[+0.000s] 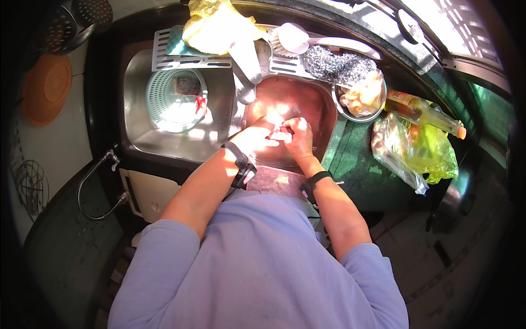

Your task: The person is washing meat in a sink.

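Over the right basin, which holds reddish water (316,103), my left hand (259,133) and my right hand (300,135) meet. Between their fingers is a small pale and reddish piece (280,135), too washed out by sunlight to name. Both hands grip it, the right from its right side. In the left steel basin (137,107) stands a pale green plastic colander (154,100). Inside the colander lie a dark scaly-looking piece (188,86) and a bright red piece (200,105) near its rim. The faucet (245,72) reaches over the divider between the basins.
Behind the basins are a yellow cloth (218,28), a white scrub brush (294,39) and a metallic scouring pad (337,63) on slotted racks. To the right stand a bowl (358,119) with a bag of food, a bottle (427,115) and plastic bags (431,156) on the green counter (349,164).
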Demonstrator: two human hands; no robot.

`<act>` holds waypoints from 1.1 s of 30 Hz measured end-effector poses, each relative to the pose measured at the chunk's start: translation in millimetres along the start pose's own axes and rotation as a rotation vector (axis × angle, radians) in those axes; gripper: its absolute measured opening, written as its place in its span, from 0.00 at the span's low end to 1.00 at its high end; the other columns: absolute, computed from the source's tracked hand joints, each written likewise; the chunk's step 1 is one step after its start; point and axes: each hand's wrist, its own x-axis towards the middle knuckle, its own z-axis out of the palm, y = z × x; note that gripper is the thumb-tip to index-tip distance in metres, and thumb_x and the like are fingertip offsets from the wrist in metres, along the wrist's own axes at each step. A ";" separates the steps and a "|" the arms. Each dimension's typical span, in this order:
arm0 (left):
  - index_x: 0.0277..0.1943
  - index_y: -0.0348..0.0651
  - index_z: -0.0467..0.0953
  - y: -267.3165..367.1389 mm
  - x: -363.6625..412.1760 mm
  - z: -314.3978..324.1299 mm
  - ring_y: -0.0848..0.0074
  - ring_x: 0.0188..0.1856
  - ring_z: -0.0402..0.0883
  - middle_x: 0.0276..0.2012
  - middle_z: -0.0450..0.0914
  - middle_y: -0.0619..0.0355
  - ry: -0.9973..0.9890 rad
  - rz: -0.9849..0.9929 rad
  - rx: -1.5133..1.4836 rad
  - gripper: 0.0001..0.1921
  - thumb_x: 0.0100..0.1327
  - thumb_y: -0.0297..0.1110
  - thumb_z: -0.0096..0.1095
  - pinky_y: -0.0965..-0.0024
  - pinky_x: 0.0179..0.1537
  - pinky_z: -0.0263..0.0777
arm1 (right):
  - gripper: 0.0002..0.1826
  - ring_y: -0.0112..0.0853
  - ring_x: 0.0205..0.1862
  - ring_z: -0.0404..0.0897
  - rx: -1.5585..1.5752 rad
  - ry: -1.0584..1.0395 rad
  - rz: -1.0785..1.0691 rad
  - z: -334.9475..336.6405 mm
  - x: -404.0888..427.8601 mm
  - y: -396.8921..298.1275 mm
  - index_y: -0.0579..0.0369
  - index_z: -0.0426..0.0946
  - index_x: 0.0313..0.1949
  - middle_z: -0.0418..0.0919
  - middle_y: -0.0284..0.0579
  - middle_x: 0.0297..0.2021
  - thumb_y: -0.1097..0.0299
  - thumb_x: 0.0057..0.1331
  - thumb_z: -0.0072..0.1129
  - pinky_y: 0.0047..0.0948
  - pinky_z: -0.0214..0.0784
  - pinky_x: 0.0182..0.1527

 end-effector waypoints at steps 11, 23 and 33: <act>0.44 0.41 0.75 -11.8 9.2 10.6 0.81 0.29 0.79 0.35 0.78 0.61 0.082 -0.126 -0.411 0.05 0.68 0.27 0.64 0.75 0.27 0.74 | 0.04 0.18 0.32 0.75 0.603 0.218 0.779 10.4 -2.0 24.2 0.60 0.81 0.36 0.81 0.32 0.31 0.73 0.68 0.66 0.25 0.71 0.36; 0.41 0.41 0.76 -25.2 10.0 3.9 0.86 0.24 0.68 0.28 0.72 0.67 -0.129 -0.260 -0.280 0.11 0.59 0.25 0.72 0.78 0.23 0.59 | 0.07 0.40 0.38 0.86 0.213 -0.149 0.251 -6.8 2.5 -2.6 0.58 0.83 0.36 0.83 0.46 0.34 0.72 0.59 0.71 0.36 0.79 0.43; 0.38 0.39 0.77 -2.5 -5.7 7.2 0.83 0.29 0.73 0.26 0.72 0.62 0.062 -0.397 -0.503 0.07 0.65 0.30 0.71 0.74 0.29 0.70 | 0.05 0.47 0.36 0.82 -0.054 -0.150 0.097 4.6 3.3 -3.2 0.51 0.80 0.32 0.81 0.44 0.32 0.69 0.58 0.68 0.43 0.77 0.39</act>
